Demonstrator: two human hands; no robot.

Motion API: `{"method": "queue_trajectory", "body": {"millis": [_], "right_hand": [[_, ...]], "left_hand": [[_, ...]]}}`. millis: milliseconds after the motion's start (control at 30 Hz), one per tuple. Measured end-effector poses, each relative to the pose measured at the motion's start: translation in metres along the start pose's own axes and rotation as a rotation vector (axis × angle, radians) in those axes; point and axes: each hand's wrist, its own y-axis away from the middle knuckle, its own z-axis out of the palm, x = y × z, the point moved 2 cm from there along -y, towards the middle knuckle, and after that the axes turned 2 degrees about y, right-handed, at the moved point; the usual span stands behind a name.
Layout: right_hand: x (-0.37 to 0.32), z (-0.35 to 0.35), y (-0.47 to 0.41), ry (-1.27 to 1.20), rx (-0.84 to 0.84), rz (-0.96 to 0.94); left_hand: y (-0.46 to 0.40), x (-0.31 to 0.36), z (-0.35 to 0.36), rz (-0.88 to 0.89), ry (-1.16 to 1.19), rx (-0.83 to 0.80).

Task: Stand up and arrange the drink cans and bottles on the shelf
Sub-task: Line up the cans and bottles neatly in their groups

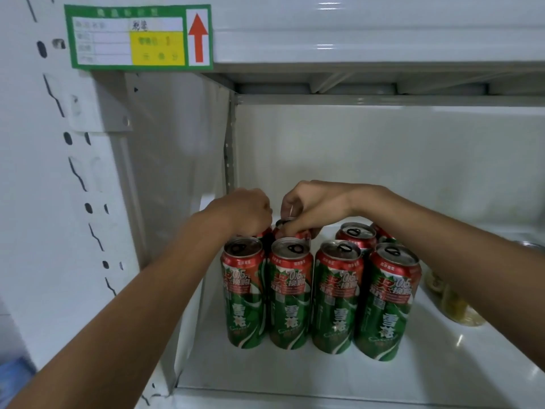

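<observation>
Head view: nearest the camera, two bare forearms reach in from the lower left and the right edge of the frame, over a white shelf (295, 376). At the centre stands a front row of four green-and-red cans (320, 293), upright and touching side by side, pull tabs up. They stand between the camera and a back row of cans (355, 233), of which only the red tops show, so the count there is unclear. The left hand (246, 211) is curled down over the back-left can, fingers closed, though whether it actually grips the can cannot be told. Just beside it, the right hand (312, 206) pinches the rim of a back-row can (284, 225) between fingertips. At the lower right, past the right forearm, a blurred yellowish object (455, 305) lies on the shelf. Farther back is a plain white rear wall. At the left a white slotted upright (53, 178) rises, and in the upper left a green-bordered label with a red arrow (138, 36) is stuck on the edge of the shelf above.
</observation>
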Motion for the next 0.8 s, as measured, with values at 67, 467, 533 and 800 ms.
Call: {"method": "queue_trajectory", "body": {"millis": [67,467,533,800], "right_hand": [[0.001,0.001,0.002,-0.054,-0.003,-0.013],[0.022,0.0,0.024,-0.258,0.103,0.034],[0.028,-0.015,0.039,-0.257,0.169,0.011],[0.106,-0.047,0.119,-0.024,0.068,0.221]], "left_hand": [[0.002,0.002,0.002,0.013,0.013,-0.009],[0.004,0.006,0.011,0.08,0.164,0.107],[0.005,0.014,0.005,0.153,0.219,0.187],[0.006,0.108,-0.006,0.54,0.133,-0.066]]}}
